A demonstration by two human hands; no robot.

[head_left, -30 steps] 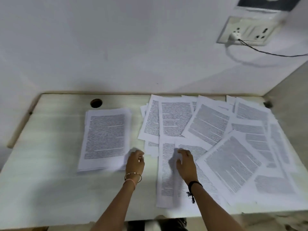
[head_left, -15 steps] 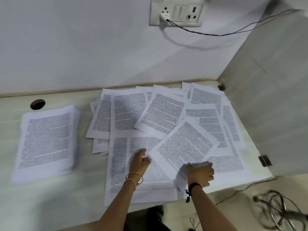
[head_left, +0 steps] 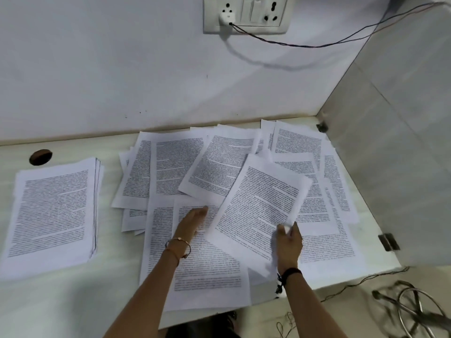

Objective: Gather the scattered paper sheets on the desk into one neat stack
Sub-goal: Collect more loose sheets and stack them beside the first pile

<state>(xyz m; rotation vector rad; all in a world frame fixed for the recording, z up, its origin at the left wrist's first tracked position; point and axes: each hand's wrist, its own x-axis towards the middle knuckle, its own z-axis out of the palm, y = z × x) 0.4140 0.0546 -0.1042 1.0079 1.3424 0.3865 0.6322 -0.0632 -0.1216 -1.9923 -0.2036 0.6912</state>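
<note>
My right hand (head_left: 289, 242) pinches a sheet (head_left: 258, 208) by its near corner, now lifted off the scattered sheets (head_left: 175, 167) it lay on before; my left hand (head_left: 191, 222) lies flat, fingers straight, on them. The stack (head_left: 53, 211) sits left on the bench (head_left: 73, 301)

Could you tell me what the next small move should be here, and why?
Probably carry the lifted sheet left onto the stack. The right hand pinches its near corner, it lies topmost over the scattered sheets, and the left hand lies flat, pinning those beneath.
</note>
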